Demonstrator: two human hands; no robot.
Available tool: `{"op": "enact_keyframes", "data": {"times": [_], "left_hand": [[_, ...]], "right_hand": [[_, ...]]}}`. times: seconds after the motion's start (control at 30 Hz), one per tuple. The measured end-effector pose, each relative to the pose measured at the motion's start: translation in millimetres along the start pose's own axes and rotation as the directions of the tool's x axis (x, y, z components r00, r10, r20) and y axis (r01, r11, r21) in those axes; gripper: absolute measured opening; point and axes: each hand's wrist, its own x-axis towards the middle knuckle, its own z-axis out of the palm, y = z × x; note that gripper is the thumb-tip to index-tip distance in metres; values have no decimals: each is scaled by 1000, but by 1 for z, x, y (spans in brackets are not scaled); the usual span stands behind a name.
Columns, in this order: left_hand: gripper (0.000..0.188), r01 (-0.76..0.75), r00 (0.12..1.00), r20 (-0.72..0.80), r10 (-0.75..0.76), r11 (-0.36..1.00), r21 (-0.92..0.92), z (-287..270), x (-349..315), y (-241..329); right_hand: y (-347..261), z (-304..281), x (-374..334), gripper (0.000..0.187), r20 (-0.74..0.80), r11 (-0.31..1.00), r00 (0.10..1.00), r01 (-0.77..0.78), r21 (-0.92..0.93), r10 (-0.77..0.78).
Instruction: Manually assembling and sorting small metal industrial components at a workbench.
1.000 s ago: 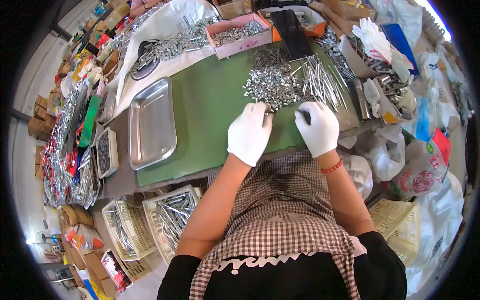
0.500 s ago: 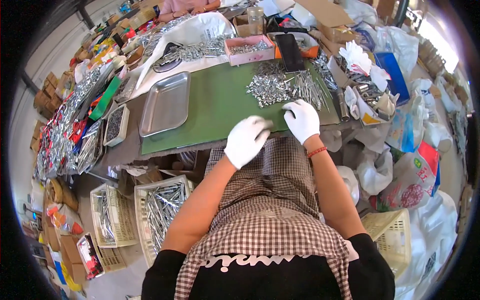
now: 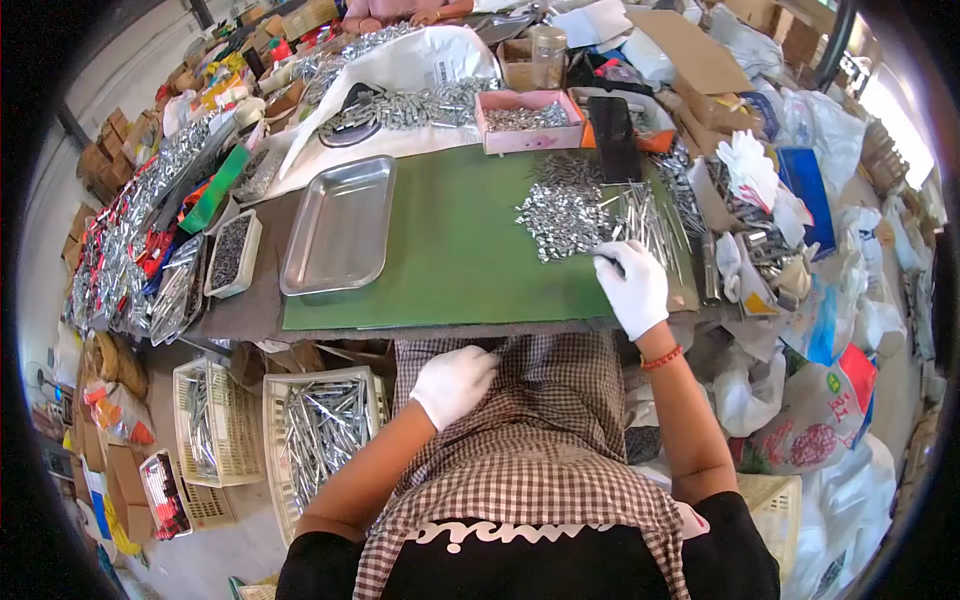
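My right hand (image 3: 636, 288), in a white glove, is at the near edge of a pile of small shiny metal parts (image 3: 560, 220) on the green mat (image 3: 450, 270). Its thumb and fingers pinch together around something dark that is too small to name. Right beside that hand lies a bundle of thin metal rods (image 3: 648, 220). My left hand (image 3: 455, 385), also gloved in white, rests over the checked apron (image 3: 560, 380) on my lap, below the table edge. Its fingers are curled in, and whatever they may hold is hidden.
An empty metal tray (image 3: 340, 285) lies left on the mat. Behind the pile are a black phone (image 3: 612, 135) and a pink box (image 3: 530, 140) of small parts. Crates of metal rods (image 3: 325, 425) stand below left. Another person's hand (image 3: 425, 17) shows across the table.
My left hand has dropped from the mat's edge down to my lap. My right hand now reaches the pile's near edge. The view has shifted slightly.
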Motion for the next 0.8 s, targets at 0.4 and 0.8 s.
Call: {"op": "enact_keyframes", "data": {"times": [0.4,0.8], "left_hand": [[14,565,797,-364,-483,808,165,32,-42,-84],[22,-230,916,-349,199,972,-48,-57,33,3]], "right_hand": [[39,60,168,17,217,902,974,156,-403,-72],[38,65,190,21,488,774,872,287,-564,32]]}}
